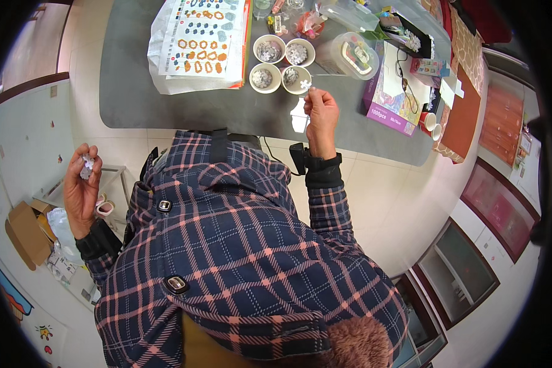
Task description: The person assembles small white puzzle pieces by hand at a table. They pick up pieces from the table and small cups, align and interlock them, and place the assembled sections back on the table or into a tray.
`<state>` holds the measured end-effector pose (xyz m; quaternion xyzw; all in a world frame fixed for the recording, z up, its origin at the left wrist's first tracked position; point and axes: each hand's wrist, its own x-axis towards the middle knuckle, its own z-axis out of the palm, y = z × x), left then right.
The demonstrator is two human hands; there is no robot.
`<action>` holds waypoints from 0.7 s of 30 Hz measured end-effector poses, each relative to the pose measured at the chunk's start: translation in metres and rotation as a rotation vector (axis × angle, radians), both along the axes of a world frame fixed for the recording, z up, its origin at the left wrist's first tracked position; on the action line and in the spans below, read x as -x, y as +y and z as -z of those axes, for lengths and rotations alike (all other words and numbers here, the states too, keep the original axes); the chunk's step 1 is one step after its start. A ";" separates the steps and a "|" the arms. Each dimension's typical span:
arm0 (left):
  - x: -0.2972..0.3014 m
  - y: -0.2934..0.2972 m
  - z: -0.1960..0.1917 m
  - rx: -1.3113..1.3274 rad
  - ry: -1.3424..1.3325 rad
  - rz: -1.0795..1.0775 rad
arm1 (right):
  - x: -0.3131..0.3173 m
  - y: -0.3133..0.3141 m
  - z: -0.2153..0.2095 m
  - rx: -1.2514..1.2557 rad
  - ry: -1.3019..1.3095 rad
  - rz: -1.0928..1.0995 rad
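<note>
— Grey table (165, 104) ahead over pale floor tiles; what do my hands have?

— I see my right hand (321, 113) raised over the table's near edge, fingertips pinched on a small white puzzle piece (305, 84), just beside the four paper cups (283, 64) of pieces. My left hand (83, 184) is well apart, out to the left, closed on a few grey pieces (87, 165).

— Which is nearer the cups?

— My right, by far; the cups lie just ahead of it.
</note>
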<state>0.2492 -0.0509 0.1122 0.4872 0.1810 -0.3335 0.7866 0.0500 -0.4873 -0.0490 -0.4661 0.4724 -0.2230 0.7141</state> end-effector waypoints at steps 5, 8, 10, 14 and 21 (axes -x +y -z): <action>0.000 0.002 0.001 -0.002 0.020 -0.018 | -0.007 0.000 -0.009 0.072 -0.020 -0.039; -0.003 -0.005 -0.002 -0.095 -0.030 -0.002 | -0.024 -0.001 -0.015 0.163 0.035 -0.127; -0.008 -0.015 -0.004 -0.031 -0.040 0.137 | -0.044 -0.002 -0.014 0.299 0.056 -0.171; -0.015 -0.047 -0.005 -0.030 -0.084 0.370 | -0.083 -0.001 -0.006 0.436 0.119 -0.246; -0.028 -0.111 0.001 0.068 -0.073 0.599 | -0.087 0.005 -0.035 0.281 0.103 -0.304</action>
